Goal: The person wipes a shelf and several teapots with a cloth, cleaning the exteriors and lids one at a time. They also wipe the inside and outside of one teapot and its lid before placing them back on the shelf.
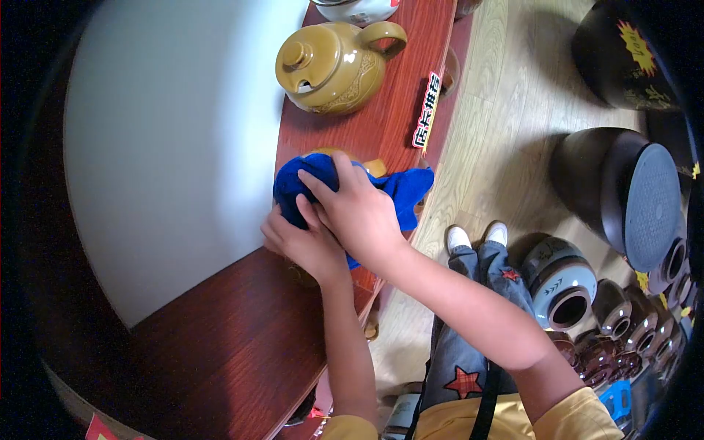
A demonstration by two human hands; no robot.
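A blue cloth (pixel 411 192) is draped over a yellow-brown pot (pixel 377 168), leaving only small parts of the pot showing. My right hand (pixel 359 209) presses the cloth against the pot, with its fingers bent over the top. Close below it, my left hand (pixel 306 246) curls around the covered pot's near side, its thumb against the cloth. The two hands overlap at the wrist and fingers. Farther along the shelf stands a mustard-coloured lidded teapot (pixel 330 70) with a loop handle and a raised pattern.
The red-brown wooden shelf (pixel 220 359) runs beside a pale wall panel (pixel 169 161). A label with Chinese characters (pixel 427 110) hangs at the shelf edge. Large dark jars (pixel 587 172) and a blue-grey jar (pixel 561 275) stand on the wood-look floor (pixel 506 95) to the right.
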